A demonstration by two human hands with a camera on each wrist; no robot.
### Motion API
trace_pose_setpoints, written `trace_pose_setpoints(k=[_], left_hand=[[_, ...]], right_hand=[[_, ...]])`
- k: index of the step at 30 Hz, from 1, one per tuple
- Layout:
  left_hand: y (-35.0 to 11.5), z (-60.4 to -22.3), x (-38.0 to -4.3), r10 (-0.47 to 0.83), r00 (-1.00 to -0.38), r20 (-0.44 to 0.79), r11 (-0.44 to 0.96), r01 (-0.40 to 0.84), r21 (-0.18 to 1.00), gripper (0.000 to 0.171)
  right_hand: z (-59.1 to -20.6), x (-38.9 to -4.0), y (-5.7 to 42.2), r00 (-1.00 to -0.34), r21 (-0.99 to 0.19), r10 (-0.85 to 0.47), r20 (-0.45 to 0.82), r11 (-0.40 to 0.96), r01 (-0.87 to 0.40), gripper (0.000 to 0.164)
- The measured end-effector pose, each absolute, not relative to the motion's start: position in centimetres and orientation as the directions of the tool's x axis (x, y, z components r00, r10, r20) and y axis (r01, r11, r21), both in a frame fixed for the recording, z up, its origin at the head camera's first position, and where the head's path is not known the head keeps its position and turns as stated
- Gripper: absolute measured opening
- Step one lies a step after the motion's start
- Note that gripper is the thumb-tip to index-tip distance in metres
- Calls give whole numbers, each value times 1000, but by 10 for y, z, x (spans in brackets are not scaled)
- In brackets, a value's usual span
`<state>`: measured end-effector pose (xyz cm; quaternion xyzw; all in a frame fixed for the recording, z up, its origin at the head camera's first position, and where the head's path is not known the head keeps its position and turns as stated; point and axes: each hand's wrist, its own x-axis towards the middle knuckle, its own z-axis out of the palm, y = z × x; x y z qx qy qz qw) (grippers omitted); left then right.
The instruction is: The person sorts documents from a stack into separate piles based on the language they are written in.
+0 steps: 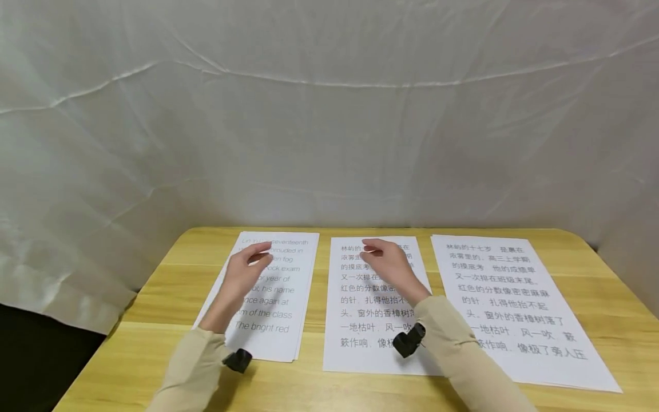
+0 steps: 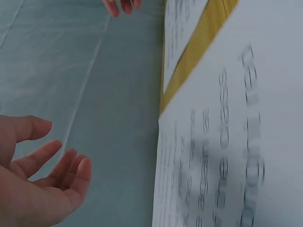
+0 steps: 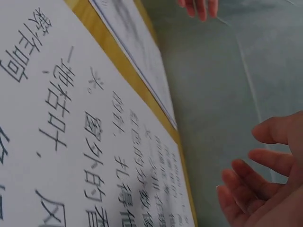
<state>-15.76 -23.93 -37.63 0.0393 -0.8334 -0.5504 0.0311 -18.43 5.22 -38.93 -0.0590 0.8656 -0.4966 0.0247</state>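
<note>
My left hand [image 1: 244, 276] hovers above the left stack of paper [image 1: 265, 343], which bears large English print. Its fingers are loosely bent, and in the left wrist view the thumb stands apart from the fingers [image 2: 78, 182] with nothing between them. Over the middle sheets of paper [image 1: 360, 357], printed in Chinese, hovers my right hand [image 1: 389, 264]. Its fingers [image 3: 236, 189] are also relaxed and hold nothing, as the right wrist view shows. Both hands face inward toward each other, and each covers part of the text beneath it.
A third stack of Chinese-printed paper [image 1: 507, 303] lies on the right, partly under the right sleeve [image 1: 463, 349] in the head view. The yellow wooden table [image 1: 288, 389] ends at a pale cloth curtain [image 1: 360, 143]. Small black devices [image 1: 409, 341] sit at both wrists.
</note>
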Motion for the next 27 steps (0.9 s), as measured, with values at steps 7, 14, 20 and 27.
trace_pose_setpoints(k=[7, 14, 20, 27], left_hand=[[-198, -387, -162, -115, -993, 9, 218, -16, 976, 36], [-163, -398, -167, -106, -994, -16, -18, -14, 1000, 35], [-145, -406, -169, -66, -997, -34, 47, -37, 998, 34], [-137, -410, -169, -104, -992, -66, 47, -71, 996, 30]], right_hand=[[-392, -179, 74, -991, -827, -116, 67, 549, -121, 43], [-398, -171, 102, -990, -798, -111, 92, 587, -140, 43], [-401, -161, 122, -997, -814, -68, 40, 577, -72, 45], [-409, -156, 133, -998, -800, -50, 39, 597, -61, 42]])
